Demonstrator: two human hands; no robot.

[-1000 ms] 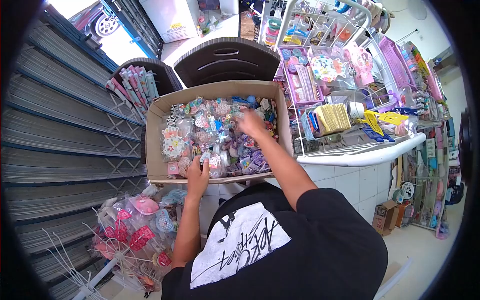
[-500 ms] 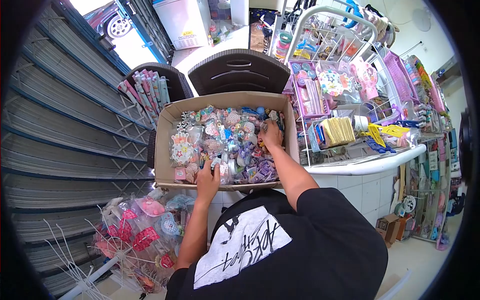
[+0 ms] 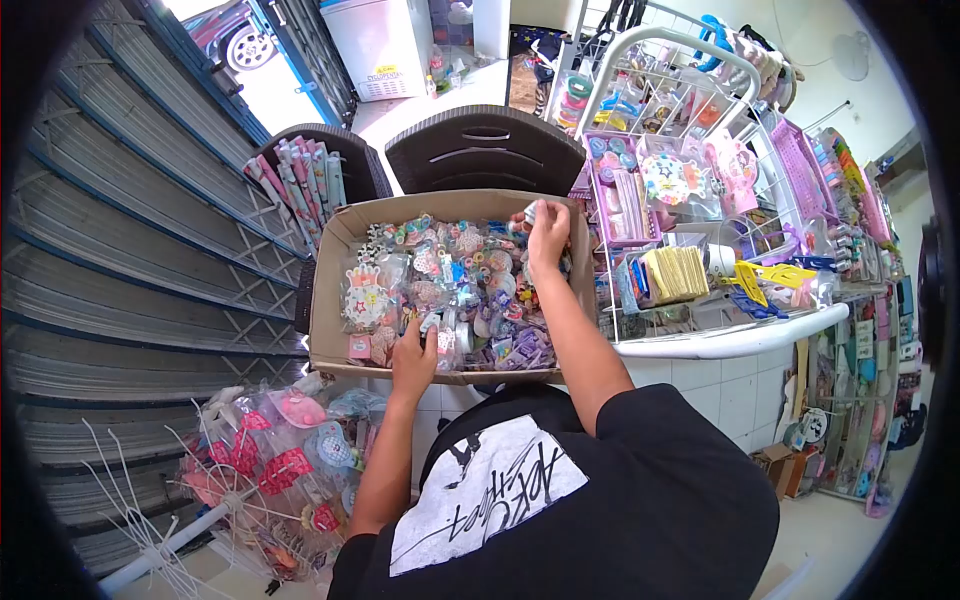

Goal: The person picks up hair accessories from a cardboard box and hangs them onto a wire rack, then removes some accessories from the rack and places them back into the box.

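Indoors, a person's right hand (image 3: 548, 240) holds a small pale piece (image 3: 531, 210) pinched at its fingertips, on their left side, near the far right corner of a cardboard box (image 3: 460, 203), the piece's long axis unclear. Toward the near edge, the left hand (image 3: 413, 358) grips a whitish item (image 3: 430, 322) beside small packets (image 3: 380, 346).

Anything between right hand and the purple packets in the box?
Nothing visible. The right hand is at the far right part of the box, the top is open, and the purple packets lie exposed nearer the front. The left hand is off to their left.
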